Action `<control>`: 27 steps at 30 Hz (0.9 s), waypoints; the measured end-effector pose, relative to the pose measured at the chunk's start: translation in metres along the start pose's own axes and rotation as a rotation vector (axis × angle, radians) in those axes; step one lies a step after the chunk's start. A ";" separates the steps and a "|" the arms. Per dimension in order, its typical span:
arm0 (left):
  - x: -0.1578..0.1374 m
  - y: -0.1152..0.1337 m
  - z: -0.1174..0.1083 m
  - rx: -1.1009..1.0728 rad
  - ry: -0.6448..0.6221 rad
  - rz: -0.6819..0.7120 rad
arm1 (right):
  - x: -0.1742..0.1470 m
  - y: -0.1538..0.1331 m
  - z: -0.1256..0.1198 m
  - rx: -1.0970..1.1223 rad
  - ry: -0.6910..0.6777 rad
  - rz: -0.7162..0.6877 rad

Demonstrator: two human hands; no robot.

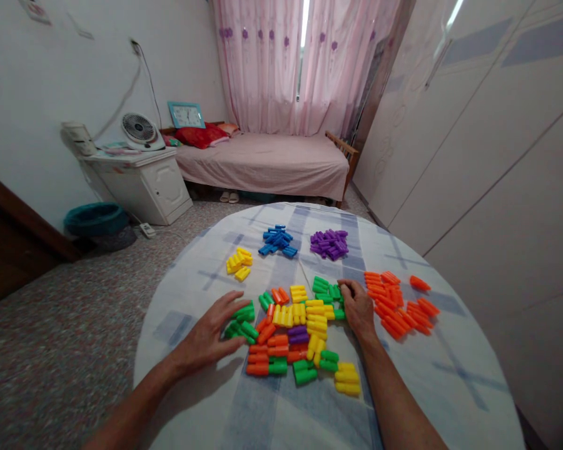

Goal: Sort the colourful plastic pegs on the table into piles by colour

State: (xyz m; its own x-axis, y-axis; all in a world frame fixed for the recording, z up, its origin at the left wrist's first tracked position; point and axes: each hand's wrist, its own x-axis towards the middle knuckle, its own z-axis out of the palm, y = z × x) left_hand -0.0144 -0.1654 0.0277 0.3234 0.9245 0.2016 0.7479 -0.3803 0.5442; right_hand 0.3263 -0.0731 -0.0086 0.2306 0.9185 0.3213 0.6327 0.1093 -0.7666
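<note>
On the round table, a mixed pile of plastic building pieces, made of joined tubes, lies between my hands; a yellow piece is near its middle. My left hand is at the pile's left side, its fingers apart around several green pieces, gripping none firmly. At the upper right of the pile, my right hand has its fingers curled down onto a green piece; its thumb is mostly hidden. More green pieces lie just left of it. A purple piece and orange pieces sit lower in the pile.
Separate heaps of yellow pieces, blue pieces, purple pieces and orange pieces lie around the mixed pile. A checked cloth covers the table. Beyond stand a bed, a cabinet and a wardrobe.
</note>
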 end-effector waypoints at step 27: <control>0.087 0.021 0.021 0.211 -0.123 0.069 | -0.001 0.000 -0.001 0.002 0.001 0.010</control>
State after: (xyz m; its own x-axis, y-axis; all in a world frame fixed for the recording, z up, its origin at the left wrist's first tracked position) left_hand 0.0416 -0.0937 0.0394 0.4365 0.8910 0.1246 0.8219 -0.4513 0.3476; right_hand 0.3267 -0.0739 -0.0086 0.2374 0.9191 0.3145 0.6294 0.1011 -0.7705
